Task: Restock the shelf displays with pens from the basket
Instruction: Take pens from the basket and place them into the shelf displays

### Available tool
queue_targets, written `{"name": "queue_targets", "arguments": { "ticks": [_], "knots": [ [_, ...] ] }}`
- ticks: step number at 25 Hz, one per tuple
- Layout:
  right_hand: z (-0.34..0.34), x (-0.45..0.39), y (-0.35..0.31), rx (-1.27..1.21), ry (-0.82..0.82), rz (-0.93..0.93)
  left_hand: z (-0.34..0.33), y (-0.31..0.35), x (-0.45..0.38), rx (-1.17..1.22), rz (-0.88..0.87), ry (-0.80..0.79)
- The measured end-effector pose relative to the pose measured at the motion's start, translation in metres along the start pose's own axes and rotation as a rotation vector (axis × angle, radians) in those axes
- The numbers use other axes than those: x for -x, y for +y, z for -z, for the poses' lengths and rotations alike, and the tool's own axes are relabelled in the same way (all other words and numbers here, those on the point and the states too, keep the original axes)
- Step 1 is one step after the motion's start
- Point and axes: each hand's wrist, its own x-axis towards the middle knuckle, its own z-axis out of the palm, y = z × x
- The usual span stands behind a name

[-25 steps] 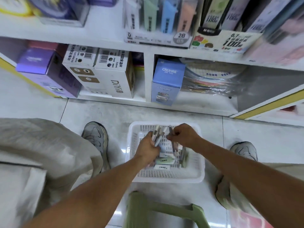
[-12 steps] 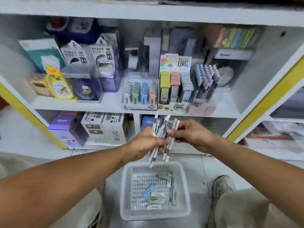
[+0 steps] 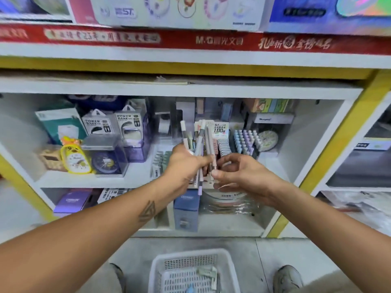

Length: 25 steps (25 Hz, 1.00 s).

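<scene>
The left hand (image 3: 186, 163) is curled round a bundle of pens (image 3: 200, 149), holding them upright and fanned just in front of the pen display (image 3: 245, 141), the rack of pastel-capped pens on the middle shelf; the right hand (image 3: 239, 176) sits just right of the bundle, thumb and forefinger pinching the lower end of one grey pen (image 3: 210, 151), the other fingers loosely curled and holding nothing more; the bundle hides most of the card-backed refill rack (image 3: 221, 132) that stands just left of the pen display, so I cannot tell which slots there are free. The basket (image 3: 230, 269) rests on the floor well below the pen display, between two shoes, with a few small packets left in it. The step in hand looks like sorting: one pen being drawn out of the bunch, not yet placed; the next move probably calls for freeing that pen cleanly without dragging its neighbours loose, then carrying it rightward and back to the pen display and seating it upright in an open slot, while the left hand keeps the rest from slipping.
</scene>
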Motion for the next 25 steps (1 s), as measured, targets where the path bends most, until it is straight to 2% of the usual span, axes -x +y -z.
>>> {"name": "queue_targets", "arguments": {
  "ticks": [2, 5, 8, 10, 12, 16, 18, 20, 25],
  "knots": [
    [0.000, -0.006, -0.001, 0.016, 0.028, 0.051, -0.009, 0.006, -0.010, 0.035, -0.008, 0.024],
    [0.010, -0.016, -0.008, 0.092, 0.157, 0.146, -0.020, 0.015, -0.016, 0.103, -0.037, 0.009],
    [0.050, -0.029, -0.025, 0.335, 0.379, 0.205, -0.022, 0.020, -0.026, 0.143, 0.010, 0.027],
    [0.081, -0.033, -0.038, 0.470, 0.467, 0.268, -0.022, 0.019, -0.032, 0.153, 0.039, 0.014],
    [0.103, -0.033, -0.045, 0.399, 0.435, 0.337, -0.025, 0.017, -0.036, 0.139, 0.039, -0.008],
    [0.124, -0.028, -0.046, -0.001, 0.333, 0.361, -0.033, 0.012, -0.044, 0.129, 0.052, -0.046],
    [0.132, -0.027, -0.046, -0.091, 0.333, 0.375, -0.036, 0.009, -0.045, 0.116, 0.061, -0.078],
    [0.136, -0.026, -0.048, -0.009, 0.377, 0.418, -0.040, 0.006, -0.045, 0.091, 0.059, -0.100],
    [0.136, -0.023, -0.048, 0.392, 0.553, 0.549, -0.050, -0.001, -0.042, 0.038, 0.087, -0.168]
  ]
}}
